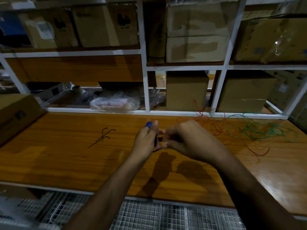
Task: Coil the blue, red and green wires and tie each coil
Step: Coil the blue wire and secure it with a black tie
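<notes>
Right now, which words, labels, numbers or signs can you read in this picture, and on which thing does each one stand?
No text can be read.
Clear plastic bag: a white label with a triangle sign; its words are too small.
Cardboard box on the upper shelf: a white sticker, blurred.
Cardboard box beside it: dark prints, blurred.

Three wires (259,128), perhaps three ties (103,136).

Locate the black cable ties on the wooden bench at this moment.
In the head view the black cable ties lie loose on the wooden bench, left of the left hand that holds the blue wire coil.
</notes>
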The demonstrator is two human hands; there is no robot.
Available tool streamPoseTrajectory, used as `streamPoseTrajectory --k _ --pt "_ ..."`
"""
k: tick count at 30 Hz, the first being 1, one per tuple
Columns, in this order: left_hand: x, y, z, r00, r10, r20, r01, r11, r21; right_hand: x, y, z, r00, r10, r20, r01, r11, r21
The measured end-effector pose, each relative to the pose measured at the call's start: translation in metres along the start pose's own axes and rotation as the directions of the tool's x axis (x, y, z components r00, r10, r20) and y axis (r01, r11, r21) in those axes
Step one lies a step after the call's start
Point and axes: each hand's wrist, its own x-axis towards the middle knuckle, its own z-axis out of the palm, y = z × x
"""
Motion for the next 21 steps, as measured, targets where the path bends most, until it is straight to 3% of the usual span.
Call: streamPoseTrajectory --k 2,3,5,7,8,11,14,16,19,21 --pt "0.007 -0.001 -0.005 0.993 -0.119 0.007 0.116 0.952 -0.284 -0.005 -0.003 0.000 0.998 -0.007 0.063 0.009 1.000 -0.018" --pt "0.012 -0.002 -0.010 0.985 -0.169 0.045 0.169 0.856 -0.488 -0.009 -0.005 0.003 0.996 -0.013 0.088 0.018 0.998 -0.056" --pt "0.021 -0.004 -0.027 0.967 -0.199 0.162 0.246 0.542 -0.804 -0.016 -0.005 0.010 0.992 0.004 0.129 0.017 0.986 -0.166" --pt "0.025 -0.005 -0.049 0.936 -0.176 0.304 0.346 0.307 -0.887 -0.020 0.004 0.015 0.981 0.118 0.157 -0.075 0.963 -0.259" --pt "0.026 -0.006 -0.060 0.912 -0.147 0.382 0.409 0.287 -0.866 -0.019 0.013 0.016 0.972 0.186 0.147 -0.135 0.944 -0.302" --pt "0.023 -0.002 -0.080 0.802 -0.108 0.587 0.555 0.494 -0.669 -0.012 0.051 0.020 0.934 0.355 -0.043 -0.346 0.867 -0.360" --pt "0.019 -0.003 -0.080 0.769 -0.195 0.609 0.552 0.683 -0.478 -0.005 0.080 0.023 0.836 0.405 -0.370 -0.515 0.810 -0.278" --pt "0.017 -0.005 -0.077 0.729 -0.155 0.666 0.568 0.680 -0.463 -0.002 0.084 0.025 0.780 0.410 -0.472 -0.553 0.804 -0.216" --pt "0.014 -0.001 -0.073 0.611 0.030 0.791 0.624 0.596 -0.505 0.000 0.080 0.036 0.774 0.397 -0.494 -0.555 0.800 -0.227" --pt "0.012 0.004 -0.068 0.631 0.071 0.773 0.604 0.579 -0.547 0.001 0.076 0.047 0.796 0.428 -0.428 -0.548 0.811 -0.206"
